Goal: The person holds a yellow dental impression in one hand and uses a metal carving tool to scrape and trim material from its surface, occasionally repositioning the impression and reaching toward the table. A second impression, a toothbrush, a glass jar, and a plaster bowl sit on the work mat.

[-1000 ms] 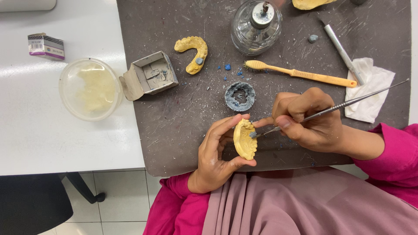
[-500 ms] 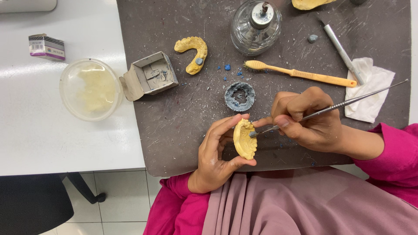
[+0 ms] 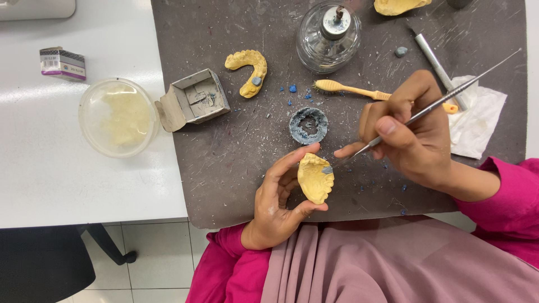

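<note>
pinching a yellow dental cast [image 3: 315,178], left hand [image 3: 278,205]; right hand [image 3: 418,137] grips a metal carver [image 3: 432,106] touching it.

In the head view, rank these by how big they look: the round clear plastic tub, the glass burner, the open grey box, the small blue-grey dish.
Largest to smallest, as they appear:
1. Round clear plastic tub
2. Glass burner and open grey box: too alike to rank, and the burner stands taller, nearer the camera
3. Small blue-grey dish
</note>
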